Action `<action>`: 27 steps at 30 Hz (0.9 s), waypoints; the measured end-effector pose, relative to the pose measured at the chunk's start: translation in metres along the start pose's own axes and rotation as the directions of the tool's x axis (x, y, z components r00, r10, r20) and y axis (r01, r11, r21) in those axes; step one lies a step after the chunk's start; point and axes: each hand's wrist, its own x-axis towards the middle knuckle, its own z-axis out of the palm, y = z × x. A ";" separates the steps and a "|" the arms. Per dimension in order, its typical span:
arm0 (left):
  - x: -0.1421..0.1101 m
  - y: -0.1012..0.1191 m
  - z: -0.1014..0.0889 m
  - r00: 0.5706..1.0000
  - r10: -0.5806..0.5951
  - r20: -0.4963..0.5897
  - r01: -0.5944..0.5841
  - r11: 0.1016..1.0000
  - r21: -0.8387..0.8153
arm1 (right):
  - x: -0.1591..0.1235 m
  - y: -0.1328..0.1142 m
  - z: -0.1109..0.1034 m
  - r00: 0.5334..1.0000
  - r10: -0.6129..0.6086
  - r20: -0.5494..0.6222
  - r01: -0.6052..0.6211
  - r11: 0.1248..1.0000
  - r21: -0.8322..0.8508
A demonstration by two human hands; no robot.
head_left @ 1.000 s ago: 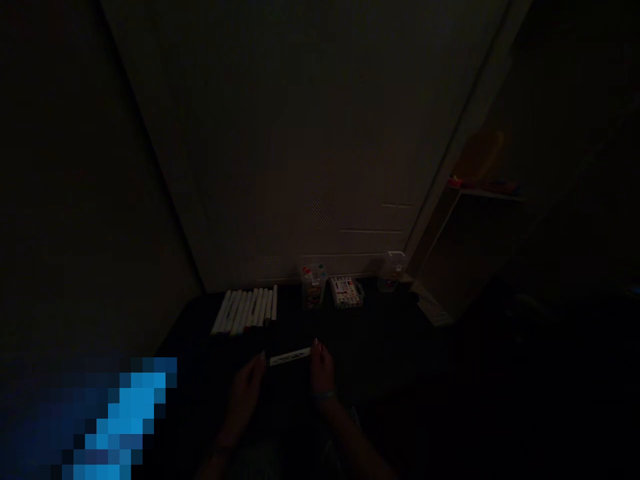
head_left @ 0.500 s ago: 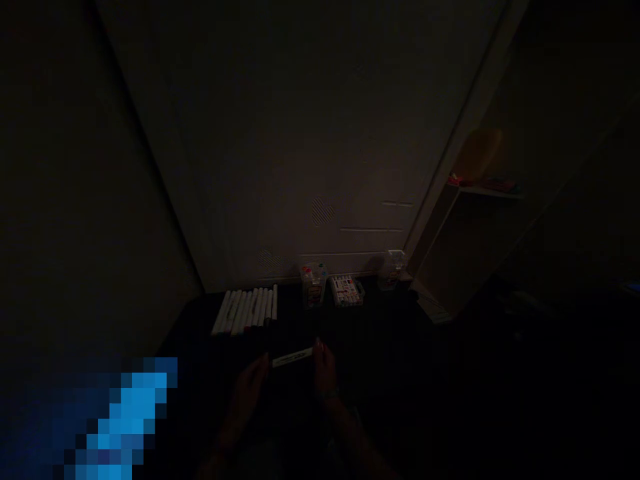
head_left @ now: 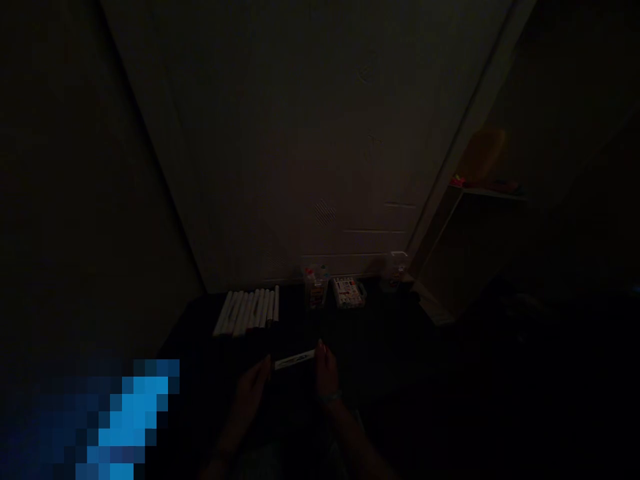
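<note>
The scene is very dark. A white marker pen (head_left: 295,360) with dark print on its side is held level between my two hands, its right end slightly higher. My left hand (head_left: 254,379) pinches the marker's left end. At the other end, the fingers of my right hand (head_left: 326,371) close round it, with the thumb up. Beyond my left hand, several white markers (head_left: 247,311) lie side by side in a row on the dark tabletop (head_left: 295,327).
Against the wall (head_left: 280,167) stand a clear container (head_left: 317,288) with coloured tips inside, a flat case of markers (head_left: 349,292) and another clear container (head_left: 395,272). A cabinet (head_left: 460,247) is at the right. Blue pixelated light (head_left: 133,417) fills the lower left.
The view has shifted slightly, so everything sits a little further right. Both hands keep the marker in nearly the same pose.
</note>
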 end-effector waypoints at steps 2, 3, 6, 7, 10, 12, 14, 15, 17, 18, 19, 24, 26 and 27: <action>0.001 -0.001 -0.001 1.000 -0.003 0.000 0.003 1.000 0.008 | 0.000 0.000 0.000 1.000 0.001 -0.008 -0.001 1.000 -0.003; 0.001 -0.001 -0.001 1.000 -0.004 -0.002 0.004 1.000 0.010 | 0.000 0.000 0.000 1.000 -0.001 -0.013 0.001 1.000 -0.004; 0.002 -0.003 -0.002 1.000 -0.012 0.011 0.013 1.000 -0.005 | 0.000 -0.001 0.001 1.000 0.003 -0.023 -0.003 1.000 0.001; 0.002 -0.003 -0.002 1.000 -0.015 0.019 0.015 1.000 -0.015 | 0.000 -0.001 0.001 1.000 0.005 -0.024 -0.005 1.000 0.002; 0.002 -0.003 -0.002 0.999 -0.035 0.020 0.035 0.999 -0.028 | 0.000 -0.001 0.000 1.000 0.003 -0.005 -0.003 1.000 0.003; 0.002 -0.003 -0.001 0.999 -0.048 0.019 0.049 0.999 -0.024 | 0.000 0.000 0.000 1.000 0.001 -0.001 -0.001 1.000 0.002; 0.002 -0.003 -0.001 0.999 -0.051 0.006 0.051 0.999 -0.013 | 0.001 0.002 0.000 1.000 0.006 0.003 -0.006 1.000 -0.003; 0.002 -0.003 -0.001 0.999 -0.049 0.002 0.049 0.999 -0.007 | 0.001 0.002 -0.001 1.000 0.007 0.005 -0.007 1.000 -0.007; 0.002 -0.004 -0.001 0.999 -0.044 0.001 0.044 0.999 0.002 | 0.002 0.003 -0.001 1.000 0.001 0.023 -0.001 1.000 -0.007; 0.002 -0.004 -0.001 0.999 -0.038 0.006 0.038 0.999 0.000 | 0.002 0.003 -0.001 1.000 0.001 0.030 -0.001 1.000 -0.003; 0.002 -0.003 -0.002 0.999 -0.030 0.020 0.030 1.000 -0.003 | 0.002 0.003 0.000 1.000 0.003 0.031 -0.003 1.000 0.003; 0.001 0.002 -0.003 0.998 -0.039 0.040 0.039 0.999 0.006 | 0.000 -0.001 -0.001 1.000 -0.003 -0.010 0.003 1.000 0.008; 0.000 0.004 -0.002 0.999 -0.036 0.025 0.036 0.999 0.015 | -0.001 -0.003 -0.001 1.000 0.000 -0.005 0.000 1.000 0.005; 0.000 0.004 -0.002 0.999 -0.029 0.018 0.029 0.999 0.017 | -0.001 -0.003 -0.001 1.000 0.007 0.005 -0.007 1.000 0.006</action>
